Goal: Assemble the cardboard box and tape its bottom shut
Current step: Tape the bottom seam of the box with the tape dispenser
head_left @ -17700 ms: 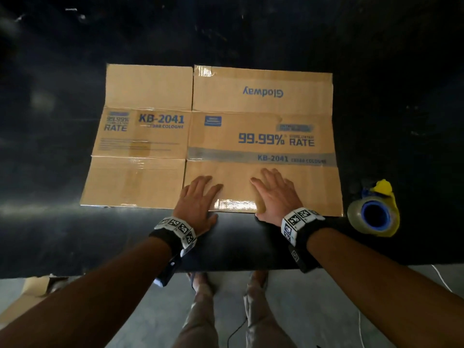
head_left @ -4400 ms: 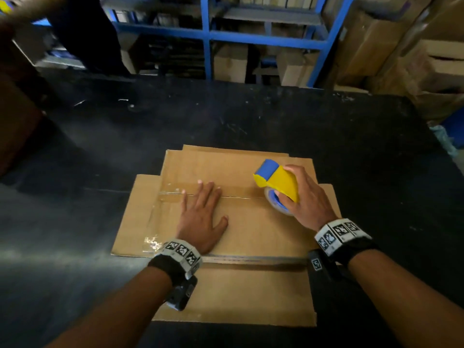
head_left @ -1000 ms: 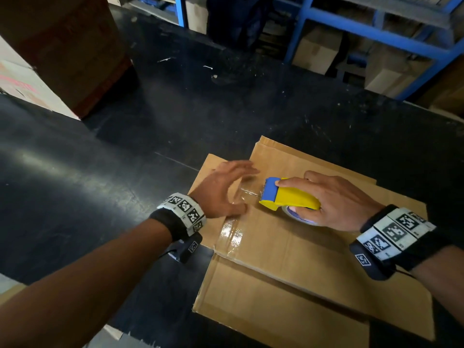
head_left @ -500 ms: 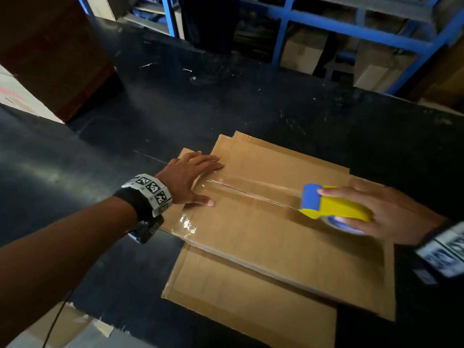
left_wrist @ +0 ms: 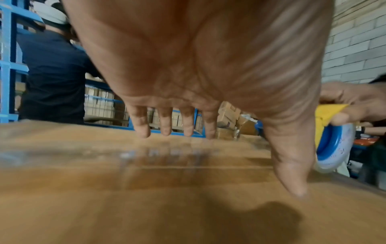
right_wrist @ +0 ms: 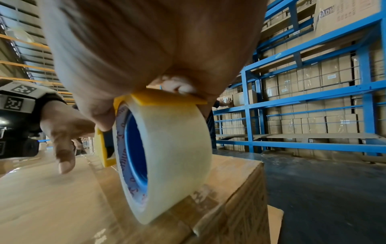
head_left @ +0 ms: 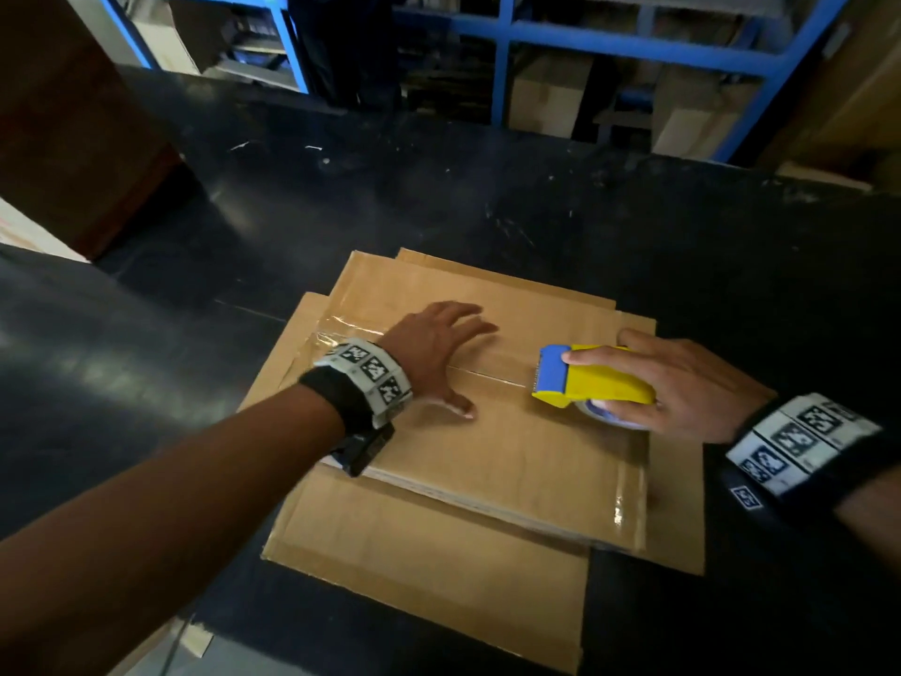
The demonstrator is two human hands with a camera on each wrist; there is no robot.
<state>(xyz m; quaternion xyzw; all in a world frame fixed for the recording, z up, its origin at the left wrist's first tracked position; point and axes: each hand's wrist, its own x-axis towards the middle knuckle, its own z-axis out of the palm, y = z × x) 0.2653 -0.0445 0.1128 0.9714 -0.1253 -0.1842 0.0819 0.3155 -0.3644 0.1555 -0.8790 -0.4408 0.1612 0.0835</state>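
The cardboard box (head_left: 487,456) stands bottom-up on the black table, its closed flaps meeting at a seam (head_left: 492,378). A clear tape strip (head_left: 341,329) runs along that seam from the left edge. My left hand (head_left: 439,353) lies flat on the taped seam with fingers spread; the left wrist view shows its palm (left_wrist: 198,66) just over the cardboard. My right hand (head_left: 682,383) grips the yellow and blue tape dispenser (head_left: 590,378) near the box's right end. Its clear tape roll (right_wrist: 167,156) presses on the box (right_wrist: 240,189) close to the edge.
The box's lower flaps (head_left: 429,578) spread out on the black table (head_left: 439,197). A large brown carton (head_left: 73,114) stands at the far left. Blue shelving (head_left: 585,36) stacked with cartons lines the back. A person in dark clothes (left_wrist: 52,74) stands beyond the table.
My right hand has drawn the dispenser from the box's left end to its right end, laying tape over the seam. My left hand has slid from the left edge towards the middle.
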